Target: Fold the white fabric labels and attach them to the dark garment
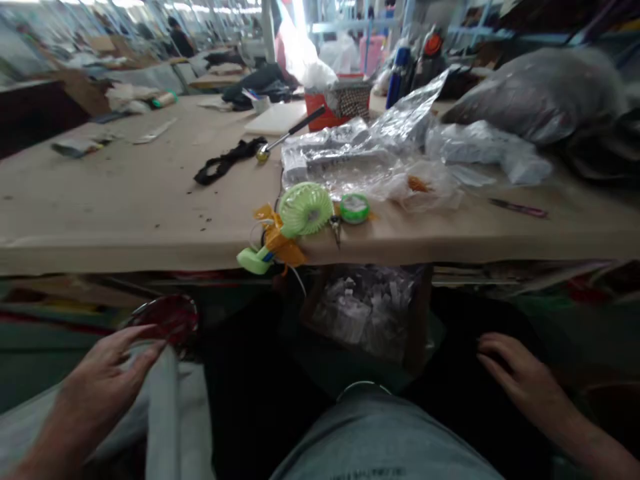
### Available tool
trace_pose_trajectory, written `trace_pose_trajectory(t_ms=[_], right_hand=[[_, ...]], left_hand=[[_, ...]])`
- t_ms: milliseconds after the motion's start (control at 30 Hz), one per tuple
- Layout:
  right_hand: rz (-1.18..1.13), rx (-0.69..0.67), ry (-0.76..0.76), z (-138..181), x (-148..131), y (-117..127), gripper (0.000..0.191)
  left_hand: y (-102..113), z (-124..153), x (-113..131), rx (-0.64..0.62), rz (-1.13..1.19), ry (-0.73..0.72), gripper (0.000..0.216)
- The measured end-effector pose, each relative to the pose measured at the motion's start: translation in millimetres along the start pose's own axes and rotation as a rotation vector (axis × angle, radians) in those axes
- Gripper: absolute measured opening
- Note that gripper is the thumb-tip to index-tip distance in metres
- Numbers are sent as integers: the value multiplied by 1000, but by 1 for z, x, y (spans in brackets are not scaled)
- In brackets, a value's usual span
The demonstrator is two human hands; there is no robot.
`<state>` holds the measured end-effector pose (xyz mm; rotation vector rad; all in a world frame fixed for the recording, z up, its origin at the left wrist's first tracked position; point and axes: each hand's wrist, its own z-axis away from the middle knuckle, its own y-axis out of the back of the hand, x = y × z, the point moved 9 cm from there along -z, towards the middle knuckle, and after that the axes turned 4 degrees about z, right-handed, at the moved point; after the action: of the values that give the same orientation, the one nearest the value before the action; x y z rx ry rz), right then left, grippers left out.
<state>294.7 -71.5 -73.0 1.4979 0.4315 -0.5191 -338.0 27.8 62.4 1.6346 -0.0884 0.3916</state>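
My left hand (103, 377) is at the lower left, thumb and fingers closed on the upper edge of a pale grey piece of cloth (165, 407). A flat strip of the cloth hangs down from the fingers beside my left leg. My right hand (515, 370) is over my dark right trouser leg at the lower right. Its fingers are loosely bent with a gap to the thumb, and nothing shows between them. A green fan (305, 209) is fixed with orange tape (283, 241) at the table's front edge, near a green tape roll (354, 208).
On the brown-covered table (125, 213) lie clear plastic bags (350, 163), a black strap (227, 160), a black-handled metal tool (290, 135) and a pink-handled pen-like tool (520, 208). A box of scraps (365, 310) stands below the table. A large stuffed bag (540, 93) is at back right.
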Motion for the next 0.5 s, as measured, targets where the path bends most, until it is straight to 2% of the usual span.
trace_pose_trajectory(t_ms=[100,233,367,433,500], right_hand=[[163,36,293,35,3,-18,10],[203,134,481,49,-5,-20,15],[208,201,590,65,-9,-14,29],[229,190,607,77,-3,-20,32],[259,197,601,89,5,-26,34]], left_hand=[[11,62,-7,-92,-194,34,44],[-7,129,-26,-235,-268,117,69],[-45,159,-50,-330,-187,253,79],[-60,164,-51,-337,-158,257,77],[-65,166,-45,-288,-166,231,74]])
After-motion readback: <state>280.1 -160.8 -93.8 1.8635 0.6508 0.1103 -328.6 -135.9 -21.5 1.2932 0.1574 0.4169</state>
